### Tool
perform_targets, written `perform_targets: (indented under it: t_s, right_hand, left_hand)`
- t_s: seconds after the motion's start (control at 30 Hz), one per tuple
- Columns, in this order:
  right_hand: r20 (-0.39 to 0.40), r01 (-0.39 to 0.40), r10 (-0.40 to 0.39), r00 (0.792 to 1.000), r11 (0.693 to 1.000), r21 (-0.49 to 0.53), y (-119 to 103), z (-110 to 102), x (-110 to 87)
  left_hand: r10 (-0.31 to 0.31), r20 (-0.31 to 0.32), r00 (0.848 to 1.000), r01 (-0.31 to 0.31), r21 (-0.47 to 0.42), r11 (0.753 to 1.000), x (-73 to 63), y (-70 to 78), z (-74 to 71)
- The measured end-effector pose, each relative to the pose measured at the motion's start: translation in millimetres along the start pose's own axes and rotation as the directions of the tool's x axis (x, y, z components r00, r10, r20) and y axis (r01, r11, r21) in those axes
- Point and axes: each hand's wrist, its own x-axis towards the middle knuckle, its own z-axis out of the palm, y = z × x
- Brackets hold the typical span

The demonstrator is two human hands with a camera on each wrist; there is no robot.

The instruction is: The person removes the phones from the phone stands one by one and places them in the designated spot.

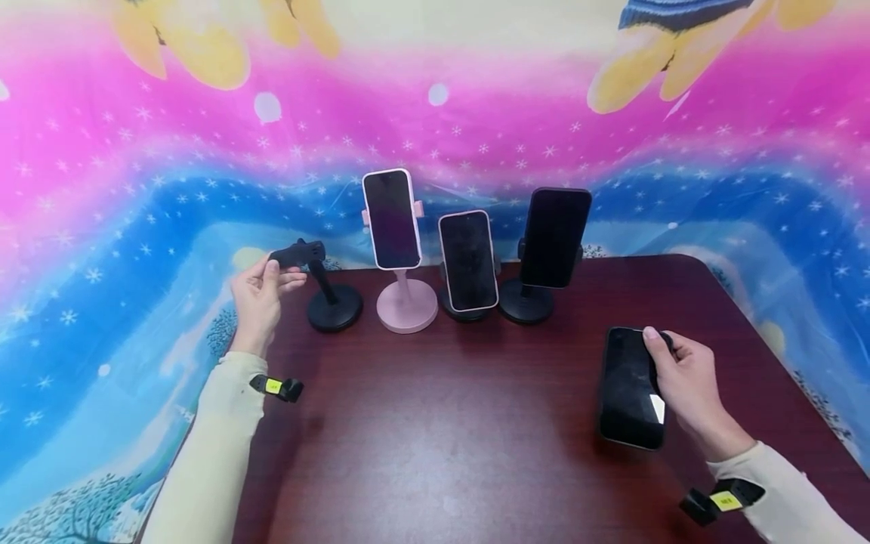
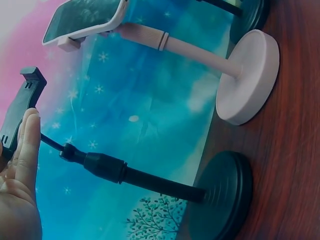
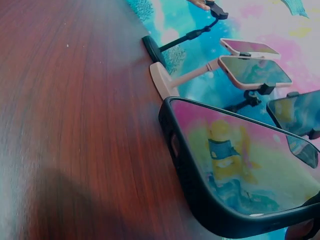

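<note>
At the left, my left hand [image 1: 260, 302] pinches the black clamp head [image 1: 292, 255] of a phone stand between thumb and fingers. That stand's round black base [image 1: 334, 310] rests on the table, and its clamp bears no phone. In the left wrist view the clamp [image 2: 20, 112] is tilted, with a hooked end pointing up. Over at the right, my right hand [image 1: 692, 385] grips a smartphone [image 1: 624, 397] in a black case by its right edge, thumb on the front. Reflections of the backdrop cover its dark screen [image 3: 240, 160] in the right wrist view.
Three more stands line the table's back: a pink one [image 1: 406, 308] bearing a white-edged phone [image 1: 392, 219], a black one with a pink-edged phone [image 1: 469, 261], and another black one [image 1: 526, 304] with a black phone [image 1: 557, 238]. A patterned cloth [image 1: 435, 143] hangs behind the brown table [image 1: 421, 423].
</note>
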Motion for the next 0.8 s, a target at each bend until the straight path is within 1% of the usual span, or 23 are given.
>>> perform_targets:
  t_s: [0.07,0.23,0.43,0.57,0.8]
  right_hand:
    - [0.008,-0.007,0.007,1.0,1.0,-0.003,3,-4,0.4]
    - [0.018,-0.018,0.018,1.0,1.0,-0.013,11,-14,3.2]
    - [0.039,-0.029,0.031,0.999,0.998,-0.052,22,-26,6.6]
    - [0.044,-0.049,0.051,0.998,0.997,-0.059,27,-33,9.1]
    - [0.098,-0.056,0.062,0.993,0.996,-0.068,32,-44,10.8]
  left_hand:
    - [-0.01,-0.002,1.0,0.01,-0.006,1.0,0.3,0.3,-0.5]
    - [-0.02,0.001,1.0,0.02,0.011,1.0,0.1,0.5,-1.9]
    - [-0.041,0.016,0.999,0.04,0.067,0.997,0.6,0.7,-5.5]
    - [-0.059,0.027,0.998,0.056,0.094,0.994,1.1,0.8,-7.4]
    - [-0.067,0.028,0.997,0.063,0.109,0.992,2.2,0.6,-8.8]
